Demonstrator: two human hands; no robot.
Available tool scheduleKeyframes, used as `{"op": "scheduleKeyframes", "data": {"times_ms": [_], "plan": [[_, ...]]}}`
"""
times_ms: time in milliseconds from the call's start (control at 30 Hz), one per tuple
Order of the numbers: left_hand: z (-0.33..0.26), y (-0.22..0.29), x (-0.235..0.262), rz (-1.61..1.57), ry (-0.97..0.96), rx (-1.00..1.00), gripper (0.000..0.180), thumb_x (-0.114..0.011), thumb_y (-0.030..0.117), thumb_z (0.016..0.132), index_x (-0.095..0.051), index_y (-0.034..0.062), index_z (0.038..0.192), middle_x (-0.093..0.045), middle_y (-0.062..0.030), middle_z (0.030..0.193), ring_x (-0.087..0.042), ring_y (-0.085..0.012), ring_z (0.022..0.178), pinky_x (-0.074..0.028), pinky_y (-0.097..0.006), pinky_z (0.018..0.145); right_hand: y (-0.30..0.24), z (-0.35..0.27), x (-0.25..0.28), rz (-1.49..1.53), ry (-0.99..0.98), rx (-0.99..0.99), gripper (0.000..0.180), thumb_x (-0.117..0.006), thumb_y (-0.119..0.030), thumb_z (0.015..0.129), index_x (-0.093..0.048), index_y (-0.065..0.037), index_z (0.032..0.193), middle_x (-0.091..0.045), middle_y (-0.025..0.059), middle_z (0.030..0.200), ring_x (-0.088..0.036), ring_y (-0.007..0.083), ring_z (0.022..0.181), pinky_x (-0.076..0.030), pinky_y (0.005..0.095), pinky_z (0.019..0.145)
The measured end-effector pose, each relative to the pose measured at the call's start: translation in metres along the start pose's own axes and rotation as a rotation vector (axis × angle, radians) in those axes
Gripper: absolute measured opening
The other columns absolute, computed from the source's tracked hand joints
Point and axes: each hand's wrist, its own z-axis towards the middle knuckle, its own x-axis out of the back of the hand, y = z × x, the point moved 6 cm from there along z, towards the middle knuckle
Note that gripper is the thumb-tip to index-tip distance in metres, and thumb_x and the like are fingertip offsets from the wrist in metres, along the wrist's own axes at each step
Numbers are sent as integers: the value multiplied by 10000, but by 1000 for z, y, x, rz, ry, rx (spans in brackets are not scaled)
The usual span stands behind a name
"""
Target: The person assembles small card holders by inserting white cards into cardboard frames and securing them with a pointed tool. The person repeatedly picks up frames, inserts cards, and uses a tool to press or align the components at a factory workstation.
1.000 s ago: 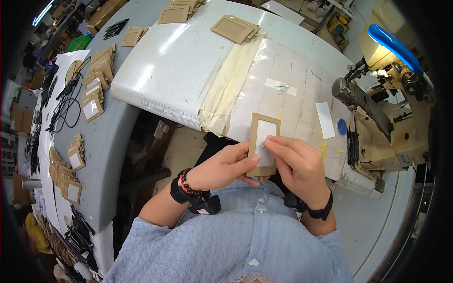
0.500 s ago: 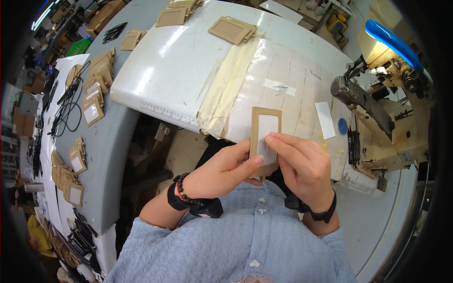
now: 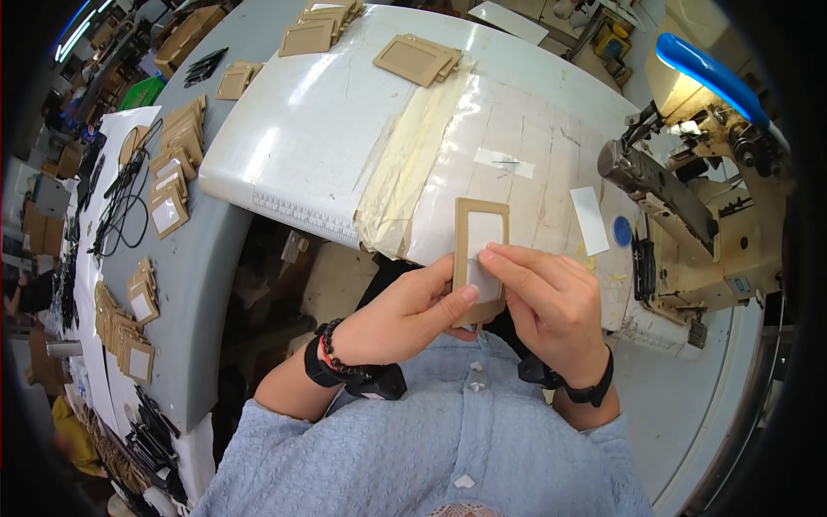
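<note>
Pinching the frame (image 3: 463,237) at near left, the left hand (image 3: 405,314) stays put while the right hand (image 3: 556,302), fingertips bunched, still lingers at the window (image 3: 485,229), work seemingly ongoing.

At right, we list 1 beige sewing machine (image 3: 736,250), with 1 curved blue fitting (image 3: 711,73) above it. Just left of the machine we enter 1 black tool (image 3: 644,269), 1 blue disc (image 3: 622,231) and 1 white strip (image 3: 589,221). On the white table (image 3: 293,129) we note 1 yellowish tape band (image 3: 413,168) and, along the near edge, 1 ruler scale (image 3: 301,215). On the left, we record 1 grey table (image 3: 202,284) and black cable (image 3: 125,198); far left, 1 green crate (image 3: 142,93) and 1 cardboard box (image 3: 188,34).
</note>
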Motion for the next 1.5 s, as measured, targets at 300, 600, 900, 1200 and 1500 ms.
{"op": "scheduleKeyframes", "data": {"times_ms": [300, 600, 900, 1200, 1500], "plan": [[-1, -4, 2, -5, 0, 58, 449, -403, 253, 1017, -340, -17, 1370, -556, -131, 1196, -599, -193, 1058, -559, -321, 834, 3, 3, -3, 109, 36, -26, 292, -621, 48, 696, -682, -33, 970, -643, 82, 876, -618, 237, 696, -497, 333, 606], [1, -6, 8, -40, -39, 15, 405, -406, 252, 1016, -404, -23, 1313, -587, -142, 1151, -623, -212, 1025, -563, -314, 800, 11, 4, -11, 387, -46, -241, 156, -618, 31, 806, -632, -1, 957, -589, 121, 834, -607, 267, 717, -500, 327, 608], [1, -4, 7, -110, -76, 0, 432, -371, 316, 1026, -419, 11, 1328, -579, -95, 1129, -610, -156, 1004, -566, -279, 767, 10, 7, -15, 310, -42, -208, 74, -642, -26, 822, -600, -17, 882, -587, 97, 807, -613, 277, 660, -492, 329, 563], [-3, -4, 11, -47, -13, -65, 483, -343, 389, 1024, -504, -13, 1238, -592, -96, 1047, -609, -152, 913, -557, -300, 752, 6, 11, -16, 238, 14, -165, 114, -675, -86, 812, -572, -45, 838, -574, 75, 759, -605, 275, 618, -473, 348, 524], [-2, -6, 13, -173, -23, -88, 468, -338, 360, 1026, -522, -29, 1211, -613, -120, 1016, -624, -173, 911, -556, -310, 746, 2, 12, -14, 192, 37, -63, 128, -676, -95, 812, -560, -49, 841, -567, 72, 743, -600, 264, 603, -459, 344, 503]]}}
